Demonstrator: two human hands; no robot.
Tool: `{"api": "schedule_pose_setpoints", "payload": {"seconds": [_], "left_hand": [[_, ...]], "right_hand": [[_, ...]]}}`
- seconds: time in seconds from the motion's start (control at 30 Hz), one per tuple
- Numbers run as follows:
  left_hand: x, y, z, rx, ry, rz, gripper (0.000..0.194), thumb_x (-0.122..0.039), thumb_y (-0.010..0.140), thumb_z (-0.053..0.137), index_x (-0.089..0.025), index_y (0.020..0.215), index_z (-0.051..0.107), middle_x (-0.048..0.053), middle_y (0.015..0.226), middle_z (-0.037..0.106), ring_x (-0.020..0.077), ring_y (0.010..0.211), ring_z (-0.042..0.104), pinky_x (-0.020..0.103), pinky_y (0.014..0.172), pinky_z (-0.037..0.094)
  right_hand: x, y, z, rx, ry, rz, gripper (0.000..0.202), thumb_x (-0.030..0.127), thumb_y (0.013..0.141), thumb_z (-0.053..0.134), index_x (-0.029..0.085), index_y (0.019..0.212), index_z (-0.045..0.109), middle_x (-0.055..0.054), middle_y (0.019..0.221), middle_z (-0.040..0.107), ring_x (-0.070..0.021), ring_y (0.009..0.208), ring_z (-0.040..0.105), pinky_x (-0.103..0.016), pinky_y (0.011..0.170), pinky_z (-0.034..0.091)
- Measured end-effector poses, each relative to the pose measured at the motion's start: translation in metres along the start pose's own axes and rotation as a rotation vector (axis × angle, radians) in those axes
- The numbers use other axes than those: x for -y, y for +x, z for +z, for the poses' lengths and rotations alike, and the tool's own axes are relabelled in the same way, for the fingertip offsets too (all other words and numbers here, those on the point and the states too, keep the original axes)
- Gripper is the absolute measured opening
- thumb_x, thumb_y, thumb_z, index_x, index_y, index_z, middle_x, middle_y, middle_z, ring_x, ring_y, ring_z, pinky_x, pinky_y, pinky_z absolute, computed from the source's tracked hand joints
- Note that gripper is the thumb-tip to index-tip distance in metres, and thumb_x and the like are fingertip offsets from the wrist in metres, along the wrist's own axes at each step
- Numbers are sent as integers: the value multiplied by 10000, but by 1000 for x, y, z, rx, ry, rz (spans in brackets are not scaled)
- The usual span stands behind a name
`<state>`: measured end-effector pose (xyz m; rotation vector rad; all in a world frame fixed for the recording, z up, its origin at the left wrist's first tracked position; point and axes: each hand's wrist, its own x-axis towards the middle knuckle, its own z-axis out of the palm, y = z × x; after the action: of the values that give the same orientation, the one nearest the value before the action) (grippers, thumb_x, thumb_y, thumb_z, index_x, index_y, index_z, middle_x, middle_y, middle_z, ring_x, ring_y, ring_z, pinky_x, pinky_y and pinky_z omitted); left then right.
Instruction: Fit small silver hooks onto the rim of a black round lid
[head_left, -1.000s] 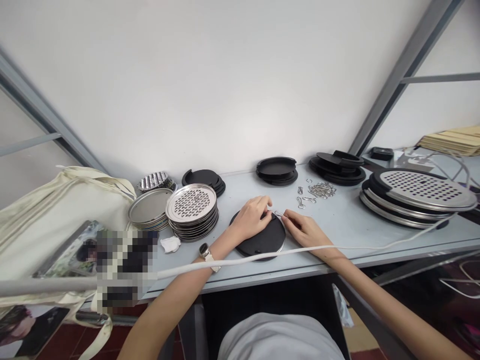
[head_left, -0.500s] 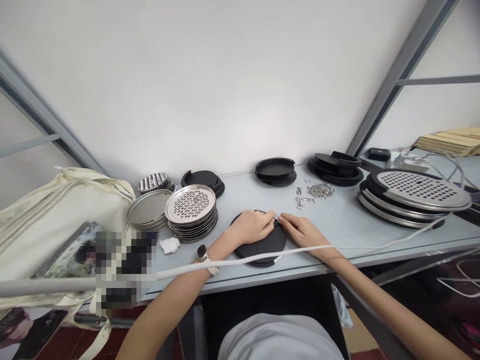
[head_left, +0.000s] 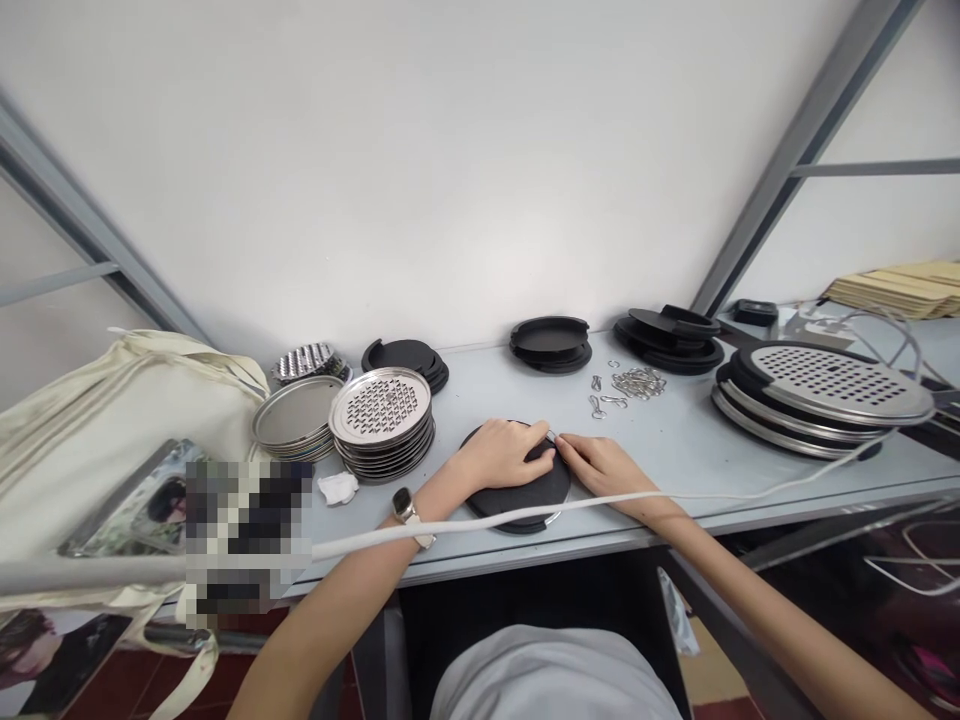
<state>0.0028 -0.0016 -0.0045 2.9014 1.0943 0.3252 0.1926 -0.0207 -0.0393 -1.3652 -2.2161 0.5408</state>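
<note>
A round black disc (head_left: 525, 497) lies flat near the table's front edge, with a thin metal rim piece showing at its lower right. My left hand (head_left: 504, 456), with a watch on the wrist, rests on the disc's upper part, fingers curled at its upper right edge. My right hand (head_left: 600, 465) touches the same edge with thumb and forefinger pinched on something too small to make out. The two hands' fingertips are close together. Small metal clips (head_left: 637, 383) lie in a loose pile beyond my right hand.
Perforated metal discs (head_left: 381, 408) and plain metal discs (head_left: 298, 415) are stacked at the left. Black discs (head_left: 551, 342) stand by the wall. More stacked discs (head_left: 840, 385) sit at the right. A white cable (head_left: 585, 502) crosses in front; a cream bag (head_left: 135, 400) is far left.
My left fingers have shifted slightly on the disc's edge, and a thin metal piece now shows between the hands. The camera view has moved a little.
</note>
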Motion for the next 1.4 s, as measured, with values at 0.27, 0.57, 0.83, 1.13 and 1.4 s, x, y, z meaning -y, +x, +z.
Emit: {"api": "schedule_pose_setpoints", "payload": {"seconds": [0.27,0.57,0.83,1.13,1.4], "left_hand": [[-2,1,-1,26,-25,-48,244,-399,881,411,-183,981,461,45,744,655,225,685,638,295,621,438],[0,0,1,2,-26,12,296,-386,901,389,-209,1128,459,46,843,682,224,759,655,289,650,449],[1,0,-1,-5,-36,39,266,-368,903,396,-225,1097,508,33,832,683,216,746,649,276,637,429],[2,1,0,6,-60,39,275,-374,904,399,-250,1113,528,19,850,685,200,755,645,260,645,417],[0,1,-2,28,-72,15,297,-378,900,406,-257,1146,521,22,886,688,198,789,647,264,678,432]], "right_hand": [[-1,-1,3,-41,-22,10,435,389,938,283,197,606,489,-7,543,544,-141,494,470,-255,516,299],[1,1,2,-52,-1,36,408,369,924,321,189,593,479,5,524,529,-129,478,451,-251,512,277],[-1,0,-3,-2,28,7,439,389,931,295,182,580,455,15,513,468,-119,488,414,-252,510,271],[1,-5,0,-35,-53,46,428,379,922,318,180,581,482,0,510,507,-113,464,412,-252,511,258],[-1,-5,0,-77,-18,2,243,315,900,358,204,703,449,30,550,474,-114,486,434,-232,508,280]]}}
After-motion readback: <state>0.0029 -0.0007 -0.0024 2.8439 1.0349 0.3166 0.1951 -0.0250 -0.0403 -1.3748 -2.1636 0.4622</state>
